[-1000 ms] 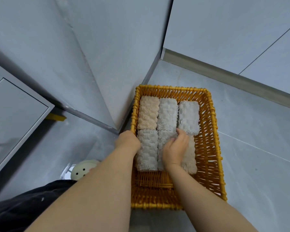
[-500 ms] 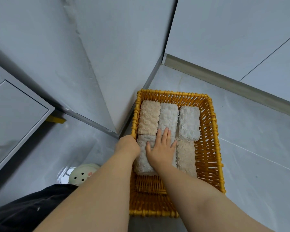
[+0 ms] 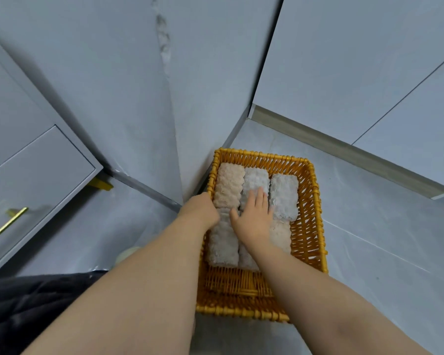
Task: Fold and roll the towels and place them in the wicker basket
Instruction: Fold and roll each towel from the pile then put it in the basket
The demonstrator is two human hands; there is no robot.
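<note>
Grey floor (image 3: pixel 385 257) holds the wicker basket (image 3: pixel 316 216); right hand (image 3: pixel 254 217), flat and empty, should press the rolled towels (image 3: pixel 283 196) evenly while left hand (image 3: pixel 200 210), fingers hidden, steadies its rim

Clearance around the wicker basket (image 3: pixel 315 201)
Two rows of rolled towels (image 3: pixel 283 196) fill the far part; bare wicker bottom shows at the near end; a protruding wall corner (image 3: pixel 176 139) stands just beside the left rim; open floor (image 3: pixel 382 239) lies to the right.
</note>
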